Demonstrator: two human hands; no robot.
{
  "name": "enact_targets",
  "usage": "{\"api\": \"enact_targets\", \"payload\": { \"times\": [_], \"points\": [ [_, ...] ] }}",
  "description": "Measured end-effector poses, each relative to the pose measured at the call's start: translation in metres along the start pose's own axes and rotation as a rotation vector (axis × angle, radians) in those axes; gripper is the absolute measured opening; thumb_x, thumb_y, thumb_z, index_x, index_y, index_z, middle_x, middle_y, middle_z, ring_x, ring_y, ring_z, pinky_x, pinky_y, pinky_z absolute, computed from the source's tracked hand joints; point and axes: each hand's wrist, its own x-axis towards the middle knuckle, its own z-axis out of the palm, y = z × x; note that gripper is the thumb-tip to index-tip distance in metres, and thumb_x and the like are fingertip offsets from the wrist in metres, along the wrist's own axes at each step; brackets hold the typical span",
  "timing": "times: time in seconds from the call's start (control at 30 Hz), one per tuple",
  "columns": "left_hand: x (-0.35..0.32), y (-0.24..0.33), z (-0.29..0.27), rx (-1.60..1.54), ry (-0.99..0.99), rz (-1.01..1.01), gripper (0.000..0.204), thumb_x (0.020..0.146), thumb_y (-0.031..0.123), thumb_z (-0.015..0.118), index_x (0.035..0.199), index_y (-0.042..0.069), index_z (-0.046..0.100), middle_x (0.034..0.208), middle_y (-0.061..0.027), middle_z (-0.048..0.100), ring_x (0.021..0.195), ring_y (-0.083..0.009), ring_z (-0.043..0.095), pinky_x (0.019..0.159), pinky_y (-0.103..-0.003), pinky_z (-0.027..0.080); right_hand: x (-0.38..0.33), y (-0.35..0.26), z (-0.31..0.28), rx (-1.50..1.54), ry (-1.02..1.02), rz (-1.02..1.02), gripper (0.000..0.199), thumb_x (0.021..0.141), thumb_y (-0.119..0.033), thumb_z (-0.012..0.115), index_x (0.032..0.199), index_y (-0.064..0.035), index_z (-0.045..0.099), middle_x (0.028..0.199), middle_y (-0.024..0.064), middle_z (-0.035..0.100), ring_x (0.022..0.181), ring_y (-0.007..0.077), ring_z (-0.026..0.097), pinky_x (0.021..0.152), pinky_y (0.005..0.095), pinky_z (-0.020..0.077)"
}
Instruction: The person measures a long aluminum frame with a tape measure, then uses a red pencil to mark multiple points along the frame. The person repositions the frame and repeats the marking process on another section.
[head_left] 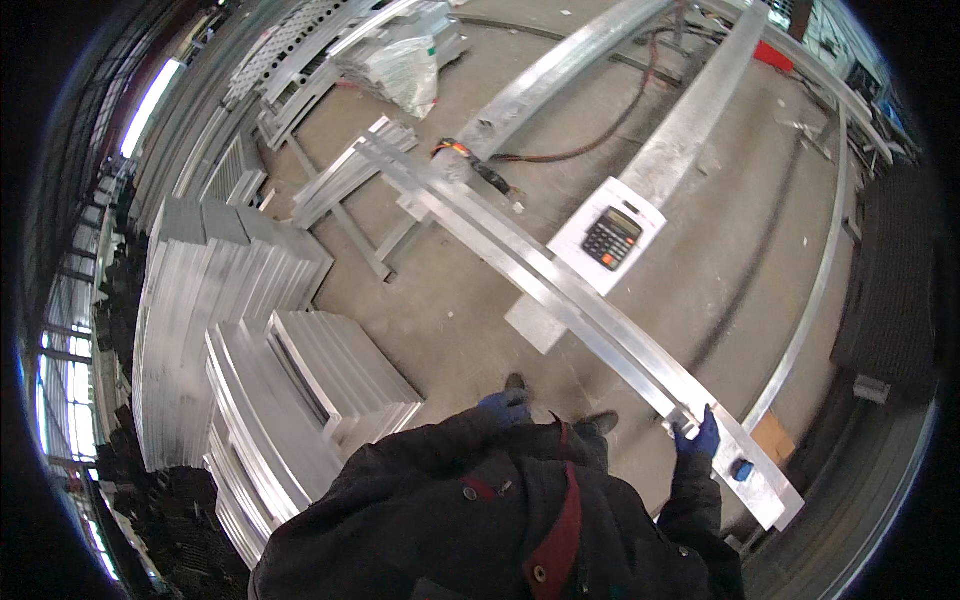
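right hand (697,438) is clamped on the near end of the long aluminium bar (560,285); bar runs away up-left; left hand (505,407) is off it, empty, loosely curled

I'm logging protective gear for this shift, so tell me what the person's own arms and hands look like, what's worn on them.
Both hands wear blue work gloves: the left hand and the right hand. Both arms are covered by sleeves of a dark, near-black heavy jacket, which has a red lining showing along its front opening and dark round buttons. No markings or cables show on the sleeves.
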Motion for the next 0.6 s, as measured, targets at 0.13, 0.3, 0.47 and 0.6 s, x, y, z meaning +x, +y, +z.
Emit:
{"api": "enact_targets", "payload": {
  "times": [0.13, 0.3, 0.47, 0.6],
  "points": [
    [-0.024, -0.031, -0.064, 0.387, -0.037, 0.236, 0.041, 0.096, 0.031, 0.076, 0.130, 0.008, 0.069, 0.131, -0.0201, 0.070, 0.118, -0.0365, 0.070, 0.098, -0.046, 0.058, 0.062, -0.108, 0.079, -0.082, -0.148, -0.029, 0.132, 0.058, -0.043, 0.102, 0.163, 0.0008, 0.036, 0.156, 0.0314, 0.052, 0.144, 0.0484, 0.051, 0.119, 0.0545, 0.0428],
    [-0.059, -0.068, -0.181, 0.326, 0.107, 0.359, 0.057, 0.100, 0.049, 0.070, 0.139, 0.008, 0.065, 0.131, -0.0200, 0.072, 0.122, -0.0344, 0.070, 0.104, -0.046, 0.054, 0.102, -0.158, 0.142, -0.399, -0.191, -0.120, 0.123, 0.053, -0.043, 0.100, 0.155, 0.0000, 0.046, 0.155, 0.0293, 0.052, 0.146, 0.0470, 0.049, 0.118, 0.0597, 0.0415],
    [-0.112, -0.125, -0.267, 0.279, 0.455, 0.097, 0.056, 0.102, 0.052, 0.069, 0.133, 0.005, 0.068, 0.120, -0.0176, 0.074, 0.109, -0.0316, 0.073, 0.091, -0.046, 0.059, 0.122, -0.211, 0.148, -0.641, -0.335, -0.055, 0.089, 0.067, -0.043, 0.092, 0.138, -0.0029, 0.058, 0.142, 0.0284, 0.060, 0.132, 0.0492, 0.059, 0.107, 0.0594, 0.0518],
    [-0.143, -0.169, -0.287, -0.075, 0.485, -0.167, 0.054, 0.101, 0.051, 0.069, 0.129, 0.004, 0.070, 0.122, -0.0209, 0.074, 0.104, -0.0330, 0.075, 0.087, -0.044, 0.060, 0.128, -0.253, 0.152, -0.660, -0.349, -0.053, 0.090, 0.069, -0.043, 0.091, 0.141, -0.0020, 0.056, 0.145, 0.0295, 0.058, 0.133, 0.0492, 0.059, 0.108, 0.0581, 0.0515]
  ]
}}
